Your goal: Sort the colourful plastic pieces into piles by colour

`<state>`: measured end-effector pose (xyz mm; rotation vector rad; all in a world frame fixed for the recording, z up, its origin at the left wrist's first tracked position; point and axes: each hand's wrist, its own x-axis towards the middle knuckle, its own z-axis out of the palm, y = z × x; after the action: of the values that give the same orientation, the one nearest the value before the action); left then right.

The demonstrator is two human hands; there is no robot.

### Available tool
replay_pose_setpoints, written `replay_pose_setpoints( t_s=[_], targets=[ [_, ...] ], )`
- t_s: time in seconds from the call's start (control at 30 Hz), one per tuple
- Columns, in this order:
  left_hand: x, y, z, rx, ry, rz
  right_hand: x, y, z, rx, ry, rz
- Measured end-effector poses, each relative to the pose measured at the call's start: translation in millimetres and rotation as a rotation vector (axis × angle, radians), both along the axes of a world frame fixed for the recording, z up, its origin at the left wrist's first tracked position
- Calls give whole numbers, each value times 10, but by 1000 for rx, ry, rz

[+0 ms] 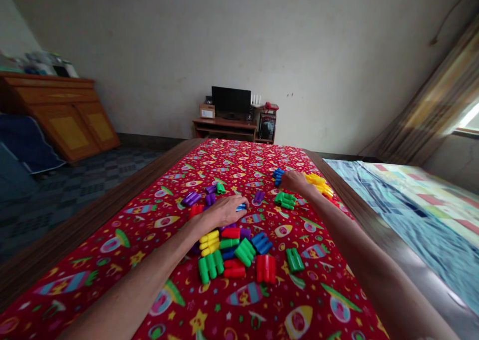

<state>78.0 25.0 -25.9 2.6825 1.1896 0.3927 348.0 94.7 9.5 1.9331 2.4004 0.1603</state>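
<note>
My left hand (229, 210) is closed on a blue block (241, 207) above the red patterned cloth (284, 290), just behind a mixed pile of plastic blocks. In that pile are a yellow block (209, 243), green blocks (245, 252), red blocks (266, 269) and blue blocks (261, 242). Farther off to the right, my right hand (295, 181) reaches to a group of blue blocks (277, 176); its fingertips are hidden behind the hand. Beside its wrist lie several yellow blocks (320, 184). Nearer me is a group of green blocks (285, 200).
Purple blocks (191, 198) lie left of my left hand, and a single purple one (259, 196) sits between the hands. A bed (404, 205) stands to the right, a wooden cabinet (67, 115) at the left, and a monitor (231, 102) by the far wall.
</note>
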Motion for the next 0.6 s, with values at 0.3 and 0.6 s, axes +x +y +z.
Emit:
replay_pose_setpoints(
  t_s=[0.3, 0.6],
  targets=[
    [4, -6, 4, -12, 9, 5, -66, -100, 135, 32, 2, -65],
    [-20, 66, -56, -23, -2, -25, -499, -789, 188, 37, 184, 245]
  ],
)
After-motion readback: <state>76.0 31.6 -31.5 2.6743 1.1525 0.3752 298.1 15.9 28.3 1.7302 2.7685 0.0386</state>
